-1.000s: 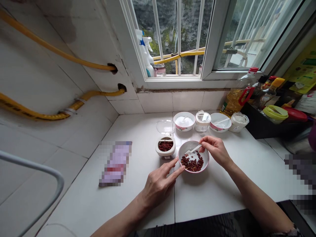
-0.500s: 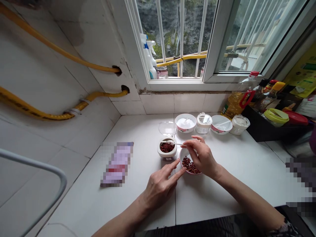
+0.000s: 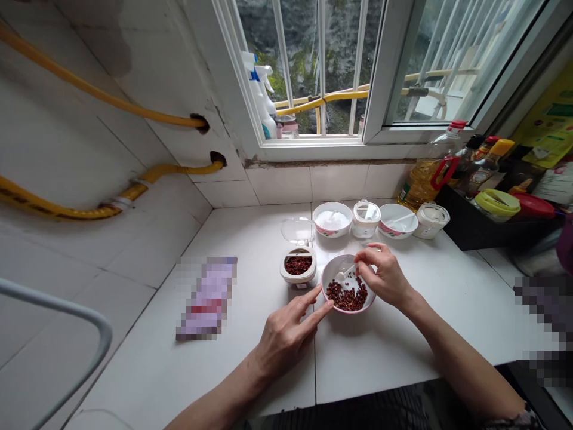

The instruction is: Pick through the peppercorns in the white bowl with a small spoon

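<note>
My right hand [image 3: 383, 273] pinches a small white spoon [image 3: 344, 275], its tip down inside a white bowl [image 3: 330, 267] with a pink rim. Dark red-brown peppercorns [image 3: 351, 298] lie in the lower part of that bowl. With fingers stretched out and apart, my left hand [image 3: 290, 325] touches the bowl's left edge with its fingertips. Just left of the bowl stands a seasoning jar [image 3: 299, 279], its clear lid [image 3: 298, 230] flipped up; more of the same peppercorns fill it.
Along the back stand a bowl of white granules [image 3: 332, 230], a lidded jar [image 3: 366, 219], another bowl [image 3: 397, 233] and a second lidded jar [image 3: 432, 221]. An oil bottle [image 3: 423, 179] and a black box [image 3: 470, 230] are at right. A blurred purple packet [image 3: 210, 295] lies left.
My right hand has moved the spoon from over the jar's opening to inside the bowl on the right. The left hand stays at the bowl's edge. The view has shifted slightly.
</note>
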The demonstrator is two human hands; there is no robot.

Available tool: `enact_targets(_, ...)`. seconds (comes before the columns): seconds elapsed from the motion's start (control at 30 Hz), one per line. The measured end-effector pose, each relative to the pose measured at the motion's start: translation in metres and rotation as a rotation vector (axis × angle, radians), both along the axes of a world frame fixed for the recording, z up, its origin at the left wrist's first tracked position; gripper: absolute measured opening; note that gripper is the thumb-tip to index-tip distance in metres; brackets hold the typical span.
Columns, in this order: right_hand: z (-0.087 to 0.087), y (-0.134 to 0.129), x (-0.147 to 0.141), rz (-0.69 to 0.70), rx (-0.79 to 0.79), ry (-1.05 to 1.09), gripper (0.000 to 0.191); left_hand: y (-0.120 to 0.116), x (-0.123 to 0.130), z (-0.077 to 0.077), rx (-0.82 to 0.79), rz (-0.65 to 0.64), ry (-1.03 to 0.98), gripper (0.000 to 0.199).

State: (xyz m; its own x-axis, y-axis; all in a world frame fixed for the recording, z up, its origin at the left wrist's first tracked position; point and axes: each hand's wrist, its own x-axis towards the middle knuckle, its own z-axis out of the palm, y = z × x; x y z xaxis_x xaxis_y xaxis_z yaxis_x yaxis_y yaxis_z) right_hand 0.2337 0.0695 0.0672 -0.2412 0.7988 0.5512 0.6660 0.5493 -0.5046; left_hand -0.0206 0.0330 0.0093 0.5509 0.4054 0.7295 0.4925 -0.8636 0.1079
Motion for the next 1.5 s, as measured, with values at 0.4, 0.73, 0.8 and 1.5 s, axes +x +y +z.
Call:
enact_targets(0.4, 0.004, -0.003, -0.004, -0.018, -0.574, 0.53, 0.01, 0.0, 0.0, 0.003, -0.005, -0.003, 0.003, 0.039)
enact_targets(0.73, -0.004, -0.004, -0.009, 0.035, -0.281, 0.211, 0.018, -0.001, 0.002, 0.006, 0.015, 0.003, 0.007, 0.038)
enact_targets(0.8, -0.003, -0.005, -0.01, 0.045, -0.359, 0.283, 0.016, -0.001, 0.002, 0.006, 0.02, 0.005, 0.009, 0.038)
enact_targets(1.5, 0.012, 0.005, -0.008, -0.01, -0.552, 0.748, 0.018, 0.0, 0.001, 0.001, -0.004, 0.012, 0.011, 0.045)
